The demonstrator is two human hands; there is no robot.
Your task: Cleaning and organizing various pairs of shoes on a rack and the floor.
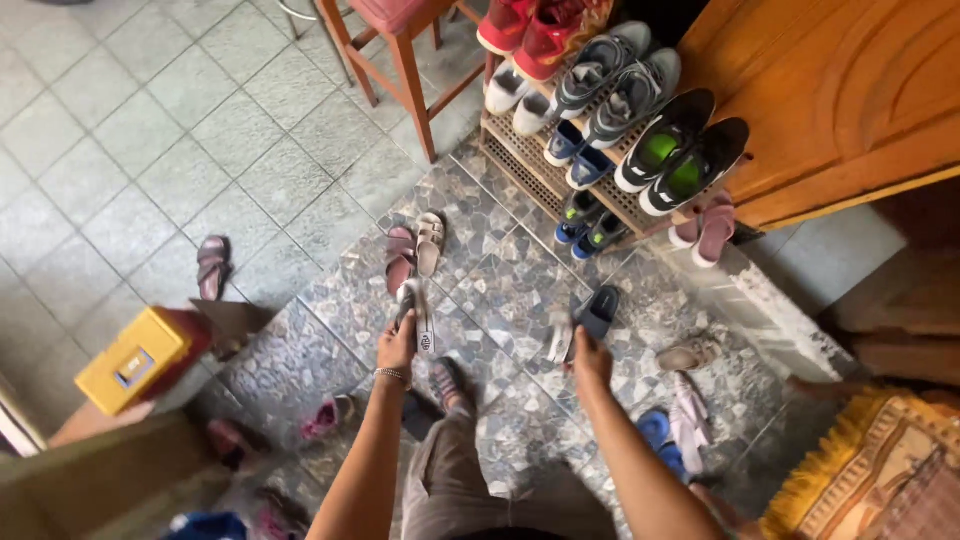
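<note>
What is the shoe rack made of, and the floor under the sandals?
The shoe rack looks like brown wood with slatted shelves, matte. The floor under the sandals seems to be stone-patterned tile, grey and mottled, with grout lines and a slight sheen. The dark slipper in the right hand looks like soft rubber or foam, though I can't be sure.

**Entryway: floor, furniture, light**

The floor is pale grey square tile at left, changing to darker mottled stone-pattern tile at centre. A slatted wooden shoe rack stands against a carved wooden door. A red-seated wooden stool stands just beside the rack. A fringed yellow mat lies at lower right. Illumination is diffuse daylight.
</note>
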